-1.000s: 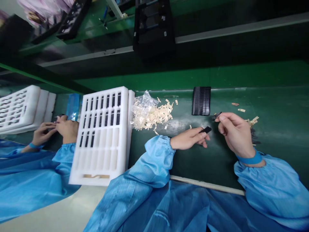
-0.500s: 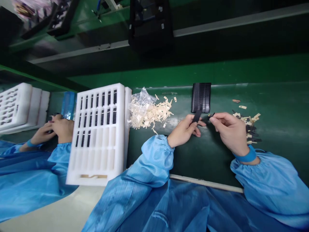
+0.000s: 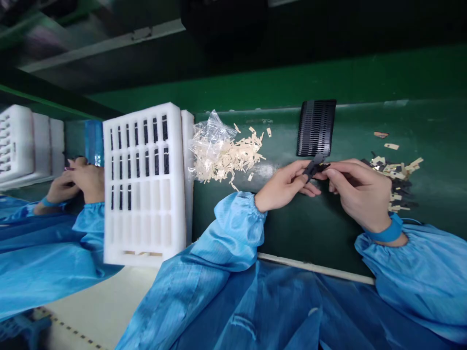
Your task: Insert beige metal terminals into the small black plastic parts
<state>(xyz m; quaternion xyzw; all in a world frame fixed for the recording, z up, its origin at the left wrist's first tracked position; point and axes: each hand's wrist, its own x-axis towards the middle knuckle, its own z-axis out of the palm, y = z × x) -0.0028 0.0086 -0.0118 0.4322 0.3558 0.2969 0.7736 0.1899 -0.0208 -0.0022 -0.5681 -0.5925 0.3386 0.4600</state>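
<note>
My left hand (image 3: pixel 282 187) is closed on a flat black strip-shaped part (image 3: pixel 314 166), held between thumb and fingers above the green bench. Close against that part, my right hand (image 3: pixel 361 192) pinches a small dark piece (image 3: pixel 326 166) with a yellowish spot; its kind is too small to make out. The fingertips of both hands almost meet. Just beyond them lies a row of thin black parts (image 3: pixel 315 127) packed side by side. A loose heap of cream tabs and black bits (image 3: pixel 401 177) is beside my right wrist, partly hidden by it.
A white foam tray (image 3: pixel 178 194) with black parts in its upper slots stands left of my left sleeve. Cream tabs (image 3: pixel 241 158) spill from a clear plastic bag (image 3: pixel 215 130). Farther left, a co-worker's hands (image 3: pixel 78 182) work near more foam trays (image 3: pixel 22 141).
My right hand has come in against the strip-shaped part in my left hand. The part has turned and now leans toward the right hand. The whole view has shifted slightly.
</note>
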